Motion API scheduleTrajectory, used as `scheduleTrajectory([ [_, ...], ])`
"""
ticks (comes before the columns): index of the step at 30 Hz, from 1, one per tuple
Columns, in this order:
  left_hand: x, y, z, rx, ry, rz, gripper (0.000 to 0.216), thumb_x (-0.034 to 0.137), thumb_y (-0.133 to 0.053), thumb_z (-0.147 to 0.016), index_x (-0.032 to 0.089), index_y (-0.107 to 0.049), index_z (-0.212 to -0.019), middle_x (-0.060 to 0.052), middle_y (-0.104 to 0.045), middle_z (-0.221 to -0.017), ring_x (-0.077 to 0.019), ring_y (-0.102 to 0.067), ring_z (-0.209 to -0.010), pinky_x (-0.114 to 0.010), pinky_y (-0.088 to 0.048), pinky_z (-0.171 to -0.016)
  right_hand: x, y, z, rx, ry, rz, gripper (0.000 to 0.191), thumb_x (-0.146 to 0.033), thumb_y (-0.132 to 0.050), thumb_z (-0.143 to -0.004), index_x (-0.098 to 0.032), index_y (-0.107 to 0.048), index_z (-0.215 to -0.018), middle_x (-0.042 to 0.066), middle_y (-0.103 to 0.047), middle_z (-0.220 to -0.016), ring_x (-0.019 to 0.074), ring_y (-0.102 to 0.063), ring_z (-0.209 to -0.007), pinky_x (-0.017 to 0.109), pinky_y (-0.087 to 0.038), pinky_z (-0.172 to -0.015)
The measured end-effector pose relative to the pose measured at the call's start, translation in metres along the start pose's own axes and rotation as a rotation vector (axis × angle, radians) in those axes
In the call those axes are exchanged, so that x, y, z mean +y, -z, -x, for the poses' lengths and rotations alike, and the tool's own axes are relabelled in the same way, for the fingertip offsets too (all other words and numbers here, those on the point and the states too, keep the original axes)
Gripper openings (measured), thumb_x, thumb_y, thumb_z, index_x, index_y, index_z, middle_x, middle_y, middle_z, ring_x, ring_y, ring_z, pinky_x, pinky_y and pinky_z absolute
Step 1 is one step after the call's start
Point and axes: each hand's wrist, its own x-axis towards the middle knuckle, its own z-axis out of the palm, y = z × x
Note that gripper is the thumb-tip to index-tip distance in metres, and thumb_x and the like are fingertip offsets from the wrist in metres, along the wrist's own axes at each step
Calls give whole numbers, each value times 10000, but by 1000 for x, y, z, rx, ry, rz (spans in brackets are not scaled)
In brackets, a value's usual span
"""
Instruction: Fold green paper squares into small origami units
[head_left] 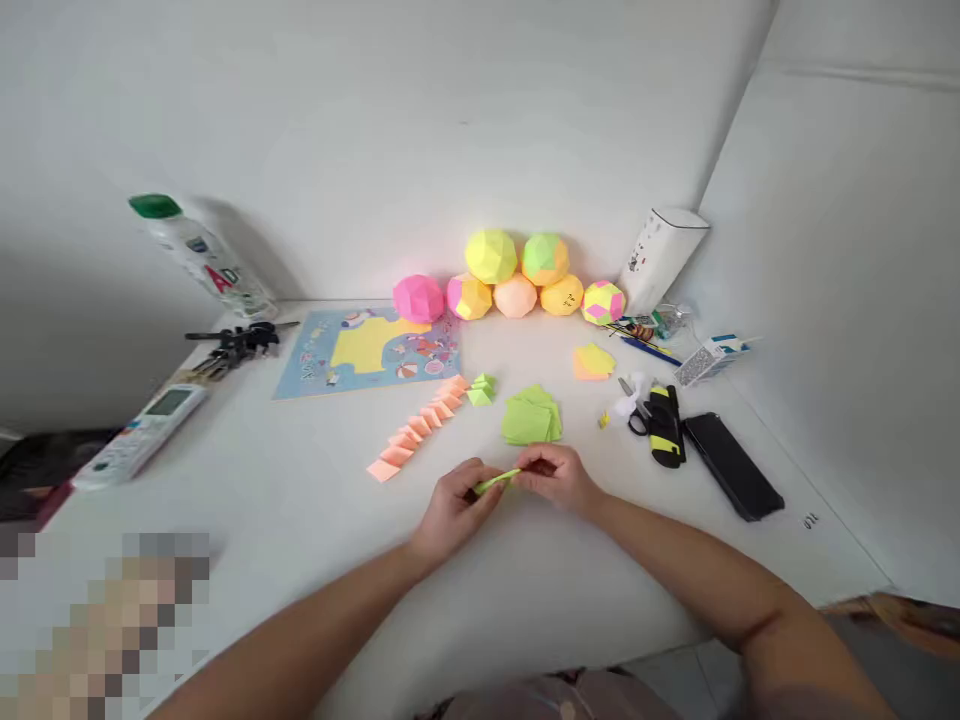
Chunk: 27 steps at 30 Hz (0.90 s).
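Note:
Between my two hands is a folded strip of green paper (496, 481), held just above the white table. My left hand (459, 502) pinches its left end, fingers closed. At the other end, the fingertips of my right hand (556, 476) are closed on the same paper. Right behind my hands lies a loose pile of square green paper sheets (531, 415). A few small folded green pieces (481, 389) sit farther back, beside a slanting row of folded peach paper pieces (418, 428).
Several faceted paper balls (491, 257) are stacked against the wall. A blue puzzle board (307, 350), a white remote (142, 435) and a spray can (206, 260) are left. Right are yellow-orange sheets (594, 361), scissors (637, 421), a black-yellow tool (664, 425) and a phone (733, 466).

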Motion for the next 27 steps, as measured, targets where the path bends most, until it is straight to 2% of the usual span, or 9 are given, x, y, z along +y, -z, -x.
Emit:
scheduleTrajectory([
  [15, 7, 1, -1, 20, 1, -6, 227, 332, -534, -842, 162, -674, -789, 13, -451, -629, -105, -419, -551, -223, -339, -513, -5, -1, 1, -15, 82, 33, 177, -315, -700, -729, -159, -619, -705, 3, -559, -666, 114, -480, -588, 245, -395, -539],
  [27, 9, 1, -1, 13, 5, -43, 229, 334, -529, -838, 169, -644, -731, 10, -470, -628, -110, -441, -559, -225, -366, -525, -11, 1, 2, -79, 57, 107, 233, -359, -605, -809, -143, -603, -721, -10, -502, -624, 93, -420, -533, 230, -347, -487],
])
